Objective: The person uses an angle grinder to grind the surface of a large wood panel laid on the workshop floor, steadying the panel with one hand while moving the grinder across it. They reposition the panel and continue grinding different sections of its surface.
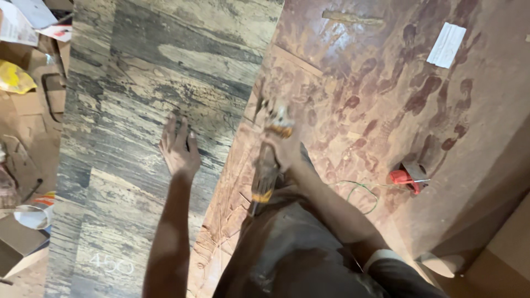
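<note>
The long streaked plank runs lengthwise away from the person, and the left hand lies flat on it with fingers spread, released, pressing near the plank's right edge. Just off that edge the right hand is clenched around a yellow-and-black power tool, whose long axis runs nearly parallel to the plank — nose pointing away, toward the far end. So the tool sits close beside the plank's right edge, right hand nearer it, over a dusty reddish floor marked with footprints.
</note>
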The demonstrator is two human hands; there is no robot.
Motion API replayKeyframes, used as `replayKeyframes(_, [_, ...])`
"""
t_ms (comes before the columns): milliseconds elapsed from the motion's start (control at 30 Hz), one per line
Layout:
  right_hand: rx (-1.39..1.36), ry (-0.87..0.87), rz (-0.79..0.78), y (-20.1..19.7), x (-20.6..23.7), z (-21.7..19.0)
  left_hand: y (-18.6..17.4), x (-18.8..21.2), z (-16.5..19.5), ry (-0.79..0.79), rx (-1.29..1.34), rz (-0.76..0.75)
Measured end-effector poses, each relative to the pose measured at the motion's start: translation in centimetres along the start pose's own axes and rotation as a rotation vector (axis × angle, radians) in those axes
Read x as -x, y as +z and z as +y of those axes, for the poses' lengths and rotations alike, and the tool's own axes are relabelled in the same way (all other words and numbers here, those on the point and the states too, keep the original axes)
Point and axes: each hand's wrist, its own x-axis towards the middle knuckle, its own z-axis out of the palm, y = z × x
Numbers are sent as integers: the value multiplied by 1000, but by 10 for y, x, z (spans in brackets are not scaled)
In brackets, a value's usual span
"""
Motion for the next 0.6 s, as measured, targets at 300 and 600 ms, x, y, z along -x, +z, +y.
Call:
replayKeyframes(300, [-205, -64, 100, -3, -137, -78, -2, 4, 7, 11, 21, 60])
replayKeyframes(600, [-96, 39, 118, 20, -72, -76, 2, 3, -3, 87, -33, 86])
